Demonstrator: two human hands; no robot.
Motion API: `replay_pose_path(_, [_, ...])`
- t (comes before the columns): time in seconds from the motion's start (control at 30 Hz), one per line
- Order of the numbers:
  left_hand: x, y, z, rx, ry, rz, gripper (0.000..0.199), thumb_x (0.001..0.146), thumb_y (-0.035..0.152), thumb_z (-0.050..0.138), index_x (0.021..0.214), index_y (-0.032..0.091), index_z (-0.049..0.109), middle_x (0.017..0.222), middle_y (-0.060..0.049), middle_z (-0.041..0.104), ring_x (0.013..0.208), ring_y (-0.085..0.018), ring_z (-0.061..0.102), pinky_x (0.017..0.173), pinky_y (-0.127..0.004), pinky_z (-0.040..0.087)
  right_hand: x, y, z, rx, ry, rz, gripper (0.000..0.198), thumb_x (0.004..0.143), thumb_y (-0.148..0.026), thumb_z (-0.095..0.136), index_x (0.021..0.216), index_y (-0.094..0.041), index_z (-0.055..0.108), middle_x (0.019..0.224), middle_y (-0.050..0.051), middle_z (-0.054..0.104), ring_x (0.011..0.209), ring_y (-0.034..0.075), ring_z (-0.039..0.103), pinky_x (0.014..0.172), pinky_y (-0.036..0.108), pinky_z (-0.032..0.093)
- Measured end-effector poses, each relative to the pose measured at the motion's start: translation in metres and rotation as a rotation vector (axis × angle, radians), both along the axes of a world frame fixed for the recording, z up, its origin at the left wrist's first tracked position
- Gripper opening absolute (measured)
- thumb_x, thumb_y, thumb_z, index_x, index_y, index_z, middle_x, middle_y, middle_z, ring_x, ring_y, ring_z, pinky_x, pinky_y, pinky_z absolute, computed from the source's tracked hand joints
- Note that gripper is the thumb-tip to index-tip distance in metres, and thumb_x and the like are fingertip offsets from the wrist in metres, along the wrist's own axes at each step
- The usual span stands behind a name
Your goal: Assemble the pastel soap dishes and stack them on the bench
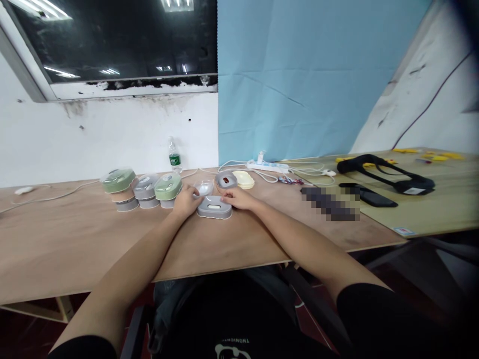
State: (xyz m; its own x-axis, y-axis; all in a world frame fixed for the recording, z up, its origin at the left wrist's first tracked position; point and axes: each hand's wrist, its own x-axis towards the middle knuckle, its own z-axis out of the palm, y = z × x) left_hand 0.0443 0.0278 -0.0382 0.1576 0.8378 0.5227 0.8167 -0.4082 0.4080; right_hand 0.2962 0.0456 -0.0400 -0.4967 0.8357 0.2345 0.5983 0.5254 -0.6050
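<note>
On the table in front of me lies a grey oval soap box part (214,211) with a pale slot in its middle. My left hand (185,202) is at its left rear corner, fingers bent and thumb by the rim. Its index finger is beside a clear plastic lid (205,188) just behind the grey part. My right hand (239,198) has its fingers closed on the right rear corner. Behind that hand are another grey slotted piece (226,179) and cream-coloured pieces (243,180). The undersides of my fingers are hidden.
Stacked boxes with clear lids, green (168,187), grey (145,188) and green over peach (119,184), stand to the left. A water bottle (174,158), power strip (267,166) and cables are along the wall. A phone-like black object (368,195) and black headset frame (389,174) lie right.
</note>
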Motion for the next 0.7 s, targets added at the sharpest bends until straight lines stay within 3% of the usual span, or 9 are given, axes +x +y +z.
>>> replay_pose_path(0.13, [0.003,-0.006,0.007,0.143,-0.145,0.011,0.023,0.081,0.041,0.062,0.087,0.019,0.059,0.097,-0.005,0.057,0.075,-0.015,0.058,0.075,-0.032,0.049,-0.001,-0.002,0.002,0.024,-0.031,-0.014,0.034,0.083,-0.047,0.057,0.09,-0.015,0.067,0.073,0.001,0.063,0.065,0.013,0.053,0.059,0.022,0.034])
replay_pose_path(0.23, [0.003,-0.011,0.012,0.218,-0.259,-0.051,0.029,0.086,0.046,0.055,0.095,0.019,0.058,0.098,-0.006,0.061,0.08,-0.016,0.059,0.074,-0.03,0.049,-0.002,-0.007,0.008,0.102,-0.035,-0.106,0.039,0.082,-0.048,0.06,0.105,-0.016,0.065,0.076,0.003,0.064,0.068,0.015,0.055,0.062,0.024,0.034])
replay_pose_path(0.37, [0.006,-0.018,0.015,0.165,-0.372,-0.135,0.04,0.092,0.05,0.044,0.111,0.017,0.057,0.093,-0.006,0.066,0.077,-0.016,0.063,0.074,-0.03,0.05,-0.003,-0.014,0.015,0.192,0.078,-0.222,0.051,0.087,-0.054,0.053,0.122,-0.017,0.055,0.071,0.002,0.062,0.067,0.016,0.055,0.061,0.024,0.035])
replay_pose_path(0.43, [0.008,-0.021,0.016,0.089,-0.382,-0.167,0.045,0.092,0.051,0.042,0.121,0.017,0.053,0.089,-0.005,0.068,0.069,-0.015,0.063,0.074,-0.03,0.05,-0.003,-0.015,0.016,0.201,0.147,-0.218,0.047,0.089,-0.056,0.046,0.112,-0.017,0.059,0.067,0.001,0.061,0.065,0.015,0.054,0.061,0.024,0.036])
replay_pose_path(0.53, [0.011,-0.026,0.018,0.05,-0.352,-0.152,0.053,0.093,0.051,0.042,0.135,0.018,0.044,0.08,-0.002,0.07,0.066,-0.016,0.064,0.077,-0.031,0.049,-0.002,-0.013,0.015,0.164,0.236,-0.19,0.052,0.088,-0.064,0.04,0.082,-0.017,0.061,0.061,0.001,0.058,0.061,0.015,0.052,0.061,0.025,0.037])
replay_pose_path(0.63, [0.011,-0.028,0.019,0.032,-0.344,-0.12,0.059,0.094,0.052,0.038,0.143,0.018,0.038,0.065,0.0,0.066,0.068,-0.018,0.065,0.078,-0.032,0.049,-0.001,-0.009,0.013,0.05,0.328,-0.185,0.065,0.086,-0.073,0.031,0.061,-0.017,0.054,0.054,0.003,0.054,0.054,0.014,0.05,0.058,0.026,0.038])
replay_pose_path(0.7, [0.009,-0.025,0.019,-0.006,-0.346,-0.12,0.06,0.095,0.053,0.035,0.141,0.017,0.042,0.056,0.002,0.061,0.066,-0.019,0.065,0.078,-0.033,0.049,-0.002,-0.006,0.014,-0.038,0.353,-0.182,0.07,0.085,-0.076,0.027,0.054,-0.018,0.05,0.049,0.003,0.051,0.049,0.013,0.047,0.054,0.026,0.038])
